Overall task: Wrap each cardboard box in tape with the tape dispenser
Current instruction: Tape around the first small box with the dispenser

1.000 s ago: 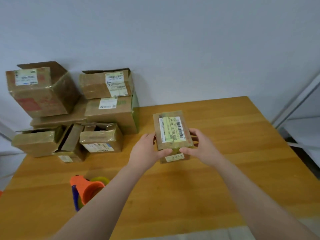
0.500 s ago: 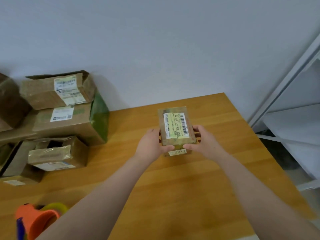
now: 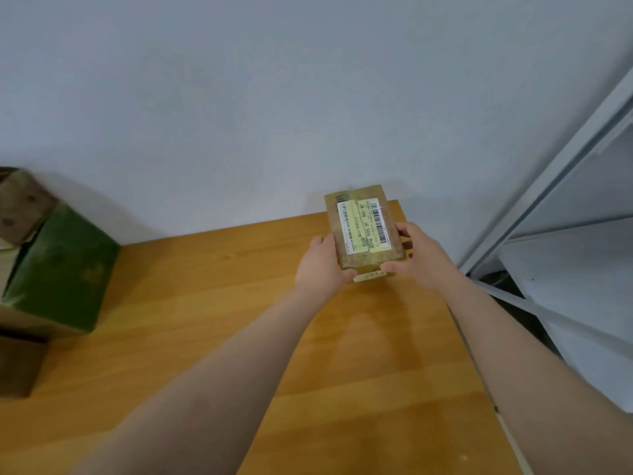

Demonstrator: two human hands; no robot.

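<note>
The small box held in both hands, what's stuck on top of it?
A white and yellow shipping label with barcodes covers most of the small box top face. The left hand and right hand grip its sides, partly hiding them; its underside cannot be seen.

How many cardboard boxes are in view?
4: small labelled box between left hand and right hand; green-sided box at left, brown box atop it, dark box below. More may be off-frame.

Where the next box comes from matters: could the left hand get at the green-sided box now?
Probably not yet: the left hand grips the small labelled box with the right hand. Once freed, likely yes; only bare table lies between it and the green-sided box.
</note>
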